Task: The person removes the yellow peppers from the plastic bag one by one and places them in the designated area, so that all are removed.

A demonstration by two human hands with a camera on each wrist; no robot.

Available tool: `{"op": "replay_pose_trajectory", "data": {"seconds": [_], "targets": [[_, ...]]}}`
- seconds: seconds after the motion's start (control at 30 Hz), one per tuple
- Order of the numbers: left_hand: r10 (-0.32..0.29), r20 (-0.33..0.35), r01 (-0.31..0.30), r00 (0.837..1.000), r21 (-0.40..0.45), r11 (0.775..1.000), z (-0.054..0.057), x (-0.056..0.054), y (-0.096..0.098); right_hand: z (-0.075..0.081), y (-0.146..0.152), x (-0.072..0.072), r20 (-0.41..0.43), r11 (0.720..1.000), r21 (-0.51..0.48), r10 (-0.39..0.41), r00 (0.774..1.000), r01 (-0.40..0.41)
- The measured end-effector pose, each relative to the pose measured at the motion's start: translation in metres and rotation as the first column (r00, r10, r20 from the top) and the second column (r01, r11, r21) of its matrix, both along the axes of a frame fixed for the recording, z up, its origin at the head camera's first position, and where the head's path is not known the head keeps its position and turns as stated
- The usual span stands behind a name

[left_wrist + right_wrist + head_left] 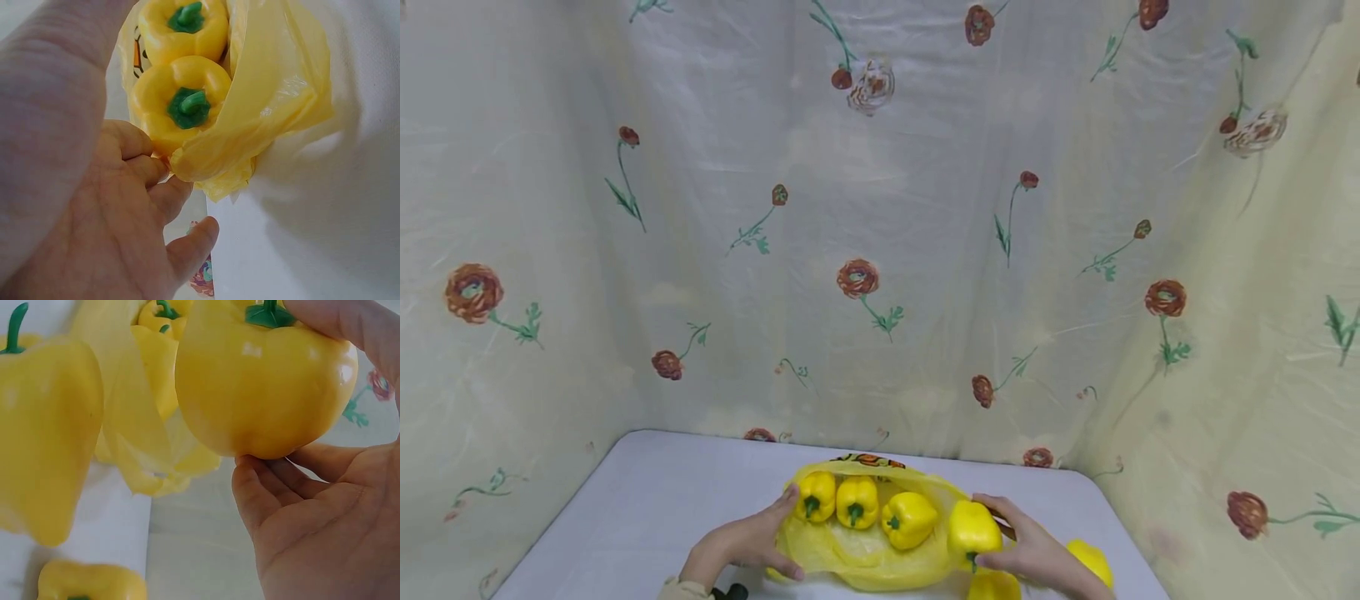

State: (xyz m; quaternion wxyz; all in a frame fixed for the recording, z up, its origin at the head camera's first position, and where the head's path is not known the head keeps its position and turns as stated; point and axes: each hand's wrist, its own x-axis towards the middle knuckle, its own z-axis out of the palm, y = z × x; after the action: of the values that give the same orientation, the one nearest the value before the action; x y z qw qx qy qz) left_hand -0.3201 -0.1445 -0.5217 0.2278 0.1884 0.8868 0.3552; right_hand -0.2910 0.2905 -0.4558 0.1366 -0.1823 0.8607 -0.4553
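A yellow plastic bag (880, 575) lies on the table with its mouth facing me. Three yellow bell peppers (855, 502) with green stems sit in it. At the bag's left end my left hand (741, 537) is spread, thumb and forefinger apart; in the left wrist view its fingertips touch the bag's rim beside a pepper (181, 103). My right hand (1030, 550) grips another yellow bell pepper (973, 527) at the bag's right side, fingers beneath it and thumb by its stem in the right wrist view. The left thumb's tip is hidden in the left wrist view.
Two more yellow peppers are on the right: one below the held pepper, a pepper (994, 587) cut by the frame's edge, and a pepper (1092, 562) behind my right forearm. A black object (732, 592) shows by my left wrist. Flowered curtains (865, 250) surround the white table (647, 500).
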Motion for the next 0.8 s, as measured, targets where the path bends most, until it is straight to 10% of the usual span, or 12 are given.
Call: {"op": "replay_pose_trajectory", "data": {"seconds": [0.43, 0.8], "targets": [[-0.005, 0.015, 0.005, 1.000, 0.015, 1.000, 0.003, 0.005, 0.001, -0.005, 0.030, 0.017, 0.091, 0.992, 0.032, -0.128, 0.988, 0.125], [-0.003, 0.005, 0.003, 1.000, 0.013, 1.000, 0.006, 0.006, 0.002, -0.013, 0.055, 0.024, -0.006, 0.993, 0.029, -0.112, 0.994, 0.112]]}}
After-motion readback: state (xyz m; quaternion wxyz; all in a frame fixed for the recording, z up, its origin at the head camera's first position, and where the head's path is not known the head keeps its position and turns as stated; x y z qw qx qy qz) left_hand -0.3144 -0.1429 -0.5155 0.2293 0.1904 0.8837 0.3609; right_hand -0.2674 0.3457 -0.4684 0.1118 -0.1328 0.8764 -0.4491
